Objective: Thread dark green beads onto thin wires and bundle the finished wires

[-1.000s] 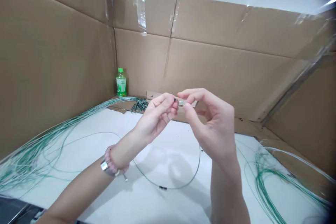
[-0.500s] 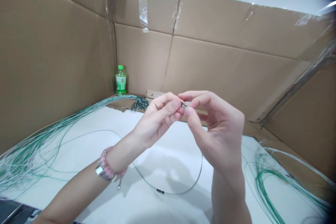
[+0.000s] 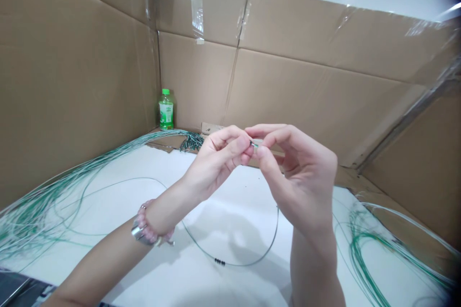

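Note:
Above the white tabletop (image 3: 216, 230), my left hand (image 3: 223, 158) and my right hand (image 3: 295, 172) meet fingertip to fingertip. Between them shows the short end of a thin green wire (image 3: 254, 144). My right thumb and forefinger pinch this end. My left fingers are closed on a tiny dark piece at the wire's tip, mostly hidden by them. Below the hands a thin wire hangs in a loop, with several small black beads (image 3: 219, 262) in a row on it. A pink beaded bracelet (image 3: 147, 225) circles my left wrist.
A bundle of green and white wires (image 3: 46, 206) runs along the left to a dark clump of ends (image 3: 192, 142). More coiled green wires (image 3: 363, 244) lie at right. A green bottle (image 3: 166, 110) stands in the back corner. Cardboard walls (image 3: 306, 86) enclose the table.
Both hands stay almost in place, fingertips still together. The dark piece at the wire's tip is now more covered by my left fingers. The bracelet's dangling charm has swung.

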A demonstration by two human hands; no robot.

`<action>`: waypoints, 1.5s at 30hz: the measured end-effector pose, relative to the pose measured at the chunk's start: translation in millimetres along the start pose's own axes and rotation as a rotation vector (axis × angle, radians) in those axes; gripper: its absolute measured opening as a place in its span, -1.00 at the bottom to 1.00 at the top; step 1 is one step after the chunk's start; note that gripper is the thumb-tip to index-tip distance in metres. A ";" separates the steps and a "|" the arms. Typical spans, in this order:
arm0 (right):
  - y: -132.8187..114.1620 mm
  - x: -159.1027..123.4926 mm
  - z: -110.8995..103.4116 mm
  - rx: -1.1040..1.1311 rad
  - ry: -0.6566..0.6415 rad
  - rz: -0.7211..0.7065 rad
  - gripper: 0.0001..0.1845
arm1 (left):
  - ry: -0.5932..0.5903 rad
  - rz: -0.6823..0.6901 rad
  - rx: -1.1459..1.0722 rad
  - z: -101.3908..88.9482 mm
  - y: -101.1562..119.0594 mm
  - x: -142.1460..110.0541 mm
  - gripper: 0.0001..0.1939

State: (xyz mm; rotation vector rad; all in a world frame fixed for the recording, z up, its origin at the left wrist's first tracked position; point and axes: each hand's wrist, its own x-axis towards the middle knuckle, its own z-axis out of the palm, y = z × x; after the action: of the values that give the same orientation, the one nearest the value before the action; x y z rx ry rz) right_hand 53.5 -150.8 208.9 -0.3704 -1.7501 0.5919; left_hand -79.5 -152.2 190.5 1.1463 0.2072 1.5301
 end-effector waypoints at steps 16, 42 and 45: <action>0.6 -0.2 1.2 -0.061 0.023 -0.009 -0.86 | 0.042 0.093 0.097 -1.0 -0.6 1.1 -0.83; -2.3 -2.1 0.6 -0.001 0.055 -0.007 -0.82 | 0.101 0.343 0.357 4.0 -4.5 -5.9 -0.95; -3.3 -2.1 0.1 -0.010 0.048 -0.004 -0.80 | 0.110 0.353 0.387 5.7 -4.0 -6.5 -0.94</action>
State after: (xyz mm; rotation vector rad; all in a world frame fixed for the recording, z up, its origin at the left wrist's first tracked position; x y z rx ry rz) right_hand 54.2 -154.6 209.1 -0.3849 -1.7081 0.5669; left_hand -73.5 -158.8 187.2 1.4602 0.4051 1.9231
